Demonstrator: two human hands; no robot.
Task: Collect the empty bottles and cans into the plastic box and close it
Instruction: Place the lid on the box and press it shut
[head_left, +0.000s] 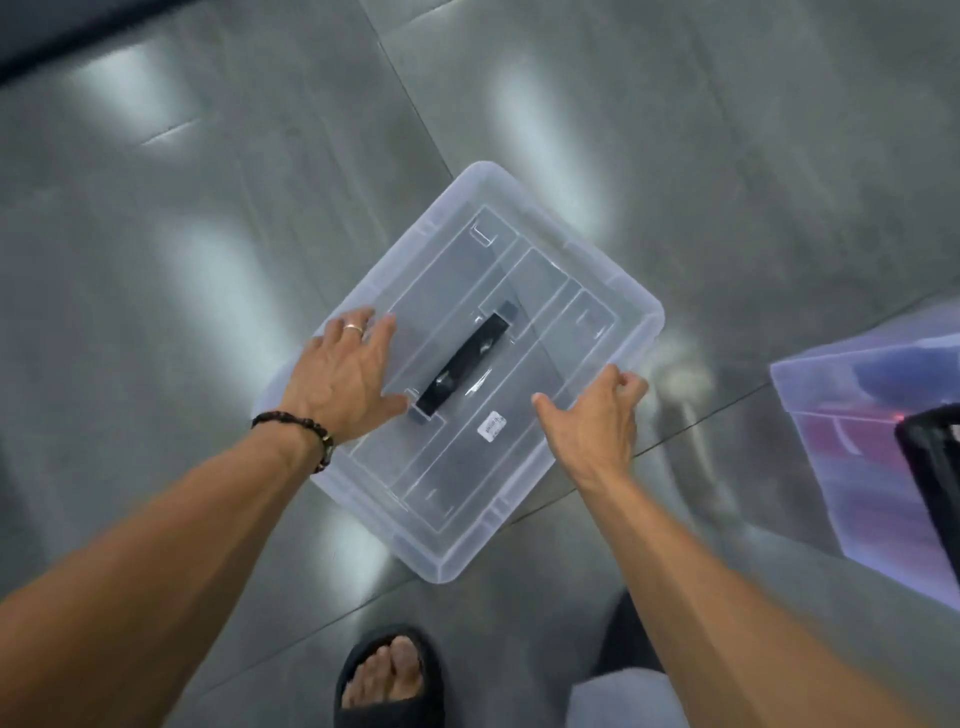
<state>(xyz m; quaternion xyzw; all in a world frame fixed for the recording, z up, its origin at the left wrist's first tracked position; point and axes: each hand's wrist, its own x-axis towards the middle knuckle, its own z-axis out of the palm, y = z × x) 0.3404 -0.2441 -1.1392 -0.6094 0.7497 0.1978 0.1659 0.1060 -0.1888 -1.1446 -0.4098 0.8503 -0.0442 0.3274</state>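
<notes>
The left hand (345, 371) lies flat and spread, palm down, on the near-left part of the lid (545, 291), its fingers extended and its thumb beside the near end of the black handle (465, 364); it presses on the surface and grips nothing. A thin ring (355, 327) sits on one finger and a dark beaded bracelet (306, 434) circles the wrist. The right hand (597, 415) is partly curled at the right long edge of the lid, fingers bent over the rim and thumb stretched out across the top surface; whether the fingers actually clamp the rim cannot be told. The lid is translucent, smooth plastic, rectangular with rounded corners, moulded with raised rectangular panels and ribs. The handle is a flat, glossy black bar recessed along the centre. A small white label (492, 427) sits just beside the right thumb. The lid covers the plastic box (441, 564), a clear rectangular tub standing diagonally on the floor (208, 208); its contents cannot be made out through the lid. The floor is grey, glossy large-format tile with thin joints and soft light reflections. At the right edge lies a second translucent container (852, 467), blurred, with a black item partly over it. Below, a foot in a dark open-toed slide (387, 675) is visible.
</notes>
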